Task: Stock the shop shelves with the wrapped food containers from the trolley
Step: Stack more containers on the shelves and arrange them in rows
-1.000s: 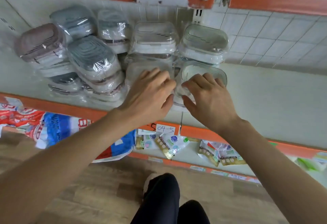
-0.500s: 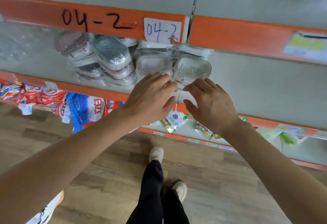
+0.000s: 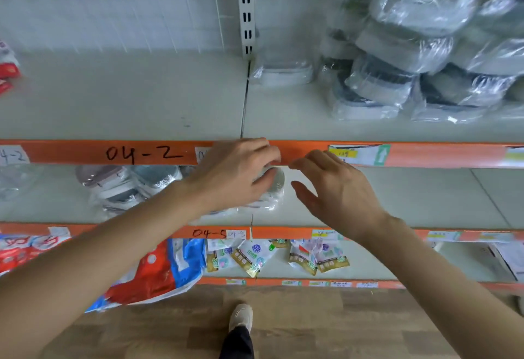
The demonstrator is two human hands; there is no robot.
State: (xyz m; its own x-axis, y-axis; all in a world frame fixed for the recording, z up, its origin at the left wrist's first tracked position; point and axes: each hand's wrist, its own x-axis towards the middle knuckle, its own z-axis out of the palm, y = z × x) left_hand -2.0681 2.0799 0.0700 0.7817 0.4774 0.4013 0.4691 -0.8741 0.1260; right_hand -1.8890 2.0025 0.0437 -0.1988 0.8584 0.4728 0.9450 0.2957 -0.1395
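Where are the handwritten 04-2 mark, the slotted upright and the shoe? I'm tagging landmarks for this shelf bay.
handwritten 04-2 mark (image 3: pixel 143 154), head view, on the dash between the numerals.
slotted upright (image 3: pixel 246 10), head view, on the white strip between two slot pairs.
shoe (image 3: pixel 241 316), head view, on its pale upper.

pale shelves (image 3: pixel 141 98) with orange edge strips (image 3: pixel 425 154) run across the view, one strip marked "04-2" (image 3: pixel 144 153), a lower one "04-5" (image 3: pixel 209 233). a white slotted upright (image 3: pixel 246 10) stands against a white gridded back panel (image 3: pixel 113 4). below lies a wood-plank floor (image 3: pixel 326 322). the light is soft and even.
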